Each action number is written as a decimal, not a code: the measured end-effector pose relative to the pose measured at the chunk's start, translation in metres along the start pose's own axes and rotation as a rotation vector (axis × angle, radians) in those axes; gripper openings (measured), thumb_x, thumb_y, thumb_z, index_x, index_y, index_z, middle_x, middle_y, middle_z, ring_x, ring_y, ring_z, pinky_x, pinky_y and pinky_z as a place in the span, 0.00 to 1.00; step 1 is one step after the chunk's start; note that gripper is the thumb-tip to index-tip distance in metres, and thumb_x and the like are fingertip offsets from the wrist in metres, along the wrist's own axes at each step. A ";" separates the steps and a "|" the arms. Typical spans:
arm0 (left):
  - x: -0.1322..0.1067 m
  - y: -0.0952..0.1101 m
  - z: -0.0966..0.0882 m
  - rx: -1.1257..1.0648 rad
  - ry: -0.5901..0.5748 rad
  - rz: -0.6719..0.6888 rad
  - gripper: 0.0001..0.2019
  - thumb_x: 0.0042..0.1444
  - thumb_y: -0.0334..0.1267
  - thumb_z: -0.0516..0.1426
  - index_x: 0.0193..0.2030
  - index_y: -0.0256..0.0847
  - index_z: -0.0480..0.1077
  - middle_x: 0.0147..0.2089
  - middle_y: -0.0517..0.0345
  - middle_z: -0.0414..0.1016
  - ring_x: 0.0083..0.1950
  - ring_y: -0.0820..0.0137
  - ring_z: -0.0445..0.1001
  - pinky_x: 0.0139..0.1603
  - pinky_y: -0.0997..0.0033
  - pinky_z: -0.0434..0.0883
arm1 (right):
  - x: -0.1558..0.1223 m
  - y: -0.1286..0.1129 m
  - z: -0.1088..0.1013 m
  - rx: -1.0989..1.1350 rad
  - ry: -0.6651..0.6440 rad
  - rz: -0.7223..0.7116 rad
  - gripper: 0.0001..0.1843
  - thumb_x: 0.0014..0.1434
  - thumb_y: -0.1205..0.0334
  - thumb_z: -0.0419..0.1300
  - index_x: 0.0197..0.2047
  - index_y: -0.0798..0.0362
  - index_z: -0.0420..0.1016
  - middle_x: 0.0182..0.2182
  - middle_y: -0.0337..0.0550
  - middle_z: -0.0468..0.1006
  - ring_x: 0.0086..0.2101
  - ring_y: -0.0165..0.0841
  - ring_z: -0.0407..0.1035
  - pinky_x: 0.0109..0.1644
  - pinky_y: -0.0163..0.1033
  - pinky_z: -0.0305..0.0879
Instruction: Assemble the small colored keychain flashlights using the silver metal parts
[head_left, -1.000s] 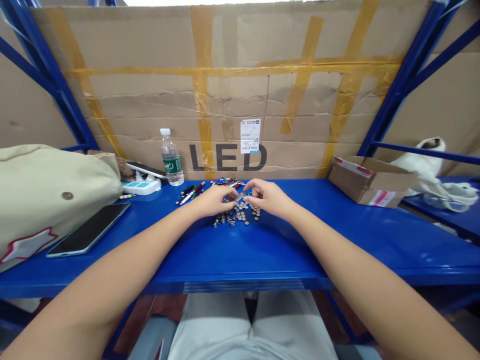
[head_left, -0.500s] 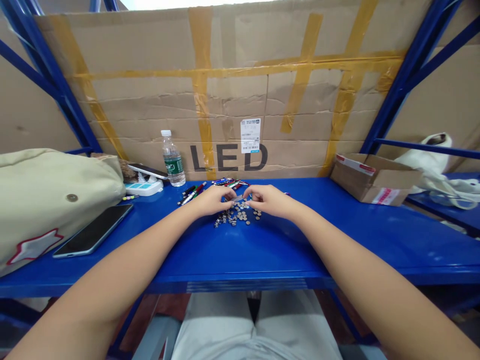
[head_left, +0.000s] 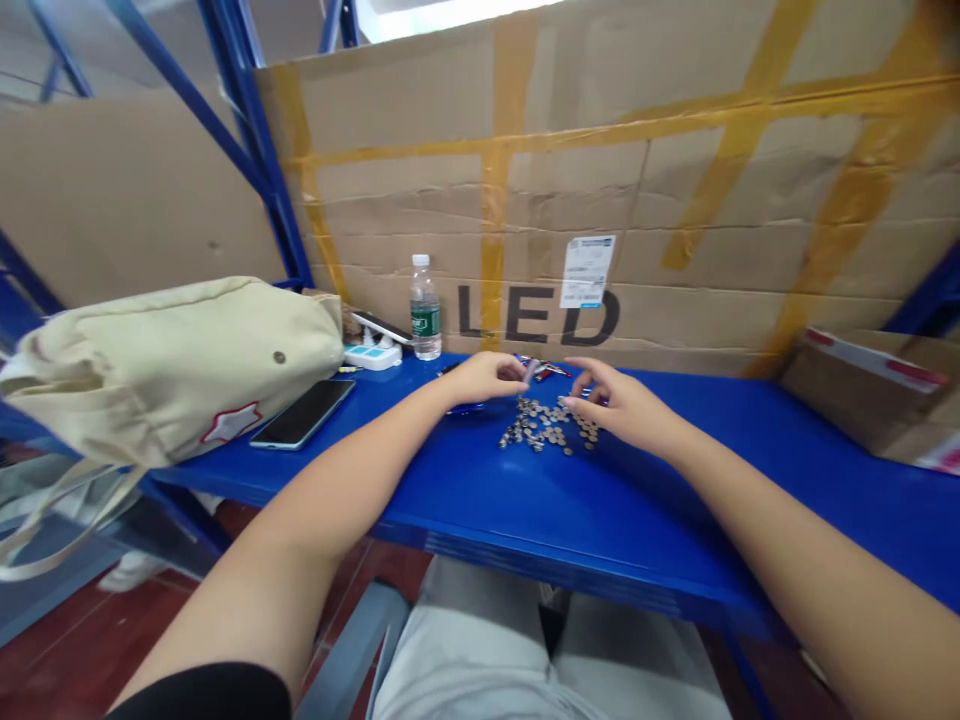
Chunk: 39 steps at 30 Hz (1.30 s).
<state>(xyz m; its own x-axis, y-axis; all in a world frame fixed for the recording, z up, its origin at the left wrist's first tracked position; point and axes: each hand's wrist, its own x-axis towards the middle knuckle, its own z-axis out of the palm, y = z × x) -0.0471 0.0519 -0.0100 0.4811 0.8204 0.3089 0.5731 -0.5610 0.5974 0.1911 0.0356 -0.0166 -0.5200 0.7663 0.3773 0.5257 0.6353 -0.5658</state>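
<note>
My left hand [head_left: 496, 379] is closed, with a small translucent strip or bag-like piece [head_left: 531, 372] pinched at its fingertips. Below it on the blue table [head_left: 540, 490] lie small round metal discs [head_left: 553, 435], and a cluster of small shiny silver pieces [head_left: 514, 432] is at the left of them. My right hand [head_left: 611, 402] hovers over the right side of the discs, its thumb and fingers apart. Whether its thumb tip touches a disc cannot be made out. Behind the hands are several pens [head_left: 553, 370], partly hidden by my left hand.
A water bottle [head_left: 425, 315] and a power strip [head_left: 373, 356] stand at the back left. Nearer are a phone [head_left: 304, 414] and a cream bag [head_left: 202, 340]. A large cardboard sheet [head_left: 420, 210] walls off the back. An open carton [head_left: 870, 390] sits at right.
The view has turned left, so things sit farther right. My hands have moved apart; the translucent piece stays with my left hand, and my right-hand fingers have spread.
</note>
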 end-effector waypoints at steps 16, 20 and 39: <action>-0.160 -0.011 -0.078 1.001 0.271 -0.873 0.27 0.56 0.55 0.50 0.54 0.37 0.65 0.51 0.39 0.71 0.55 0.45 0.65 0.51 0.48 0.61 | 0.000 -0.002 -0.005 -0.036 0.090 -0.031 0.15 0.56 0.49 0.53 0.32 0.52 0.71 0.20 0.37 0.69 0.21 0.27 0.60 0.24 0.33 0.57; -0.202 -0.035 -0.094 0.961 0.343 -0.916 0.36 0.51 0.59 0.51 0.62 0.37 0.56 0.60 0.40 0.63 0.57 0.46 0.64 0.53 0.54 0.63 | 0.000 0.000 -0.006 -0.054 0.096 -0.023 0.14 0.56 0.50 0.53 0.33 0.52 0.71 0.20 0.37 0.70 0.21 0.27 0.61 0.24 0.33 0.56; -0.189 -0.015 -0.091 0.842 0.393 -0.727 0.27 0.54 0.49 0.50 0.55 0.33 0.65 0.55 0.42 0.69 0.54 0.53 0.69 0.54 0.61 0.65 | -0.001 0.003 -0.008 -0.103 0.034 -0.022 0.15 0.57 0.49 0.53 0.34 0.52 0.70 0.20 0.36 0.69 0.22 0.28 0.62 0.25 0.33 0.57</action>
<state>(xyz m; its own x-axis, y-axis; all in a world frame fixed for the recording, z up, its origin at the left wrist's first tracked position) -0.2074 -0.0843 -0.0099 -0.2922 0.8724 0.3918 0.9560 0.2773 0.0954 0.1983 0.0372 -0.0126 -0.5098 0.7540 0.4141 0.5820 0.6568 -0.4794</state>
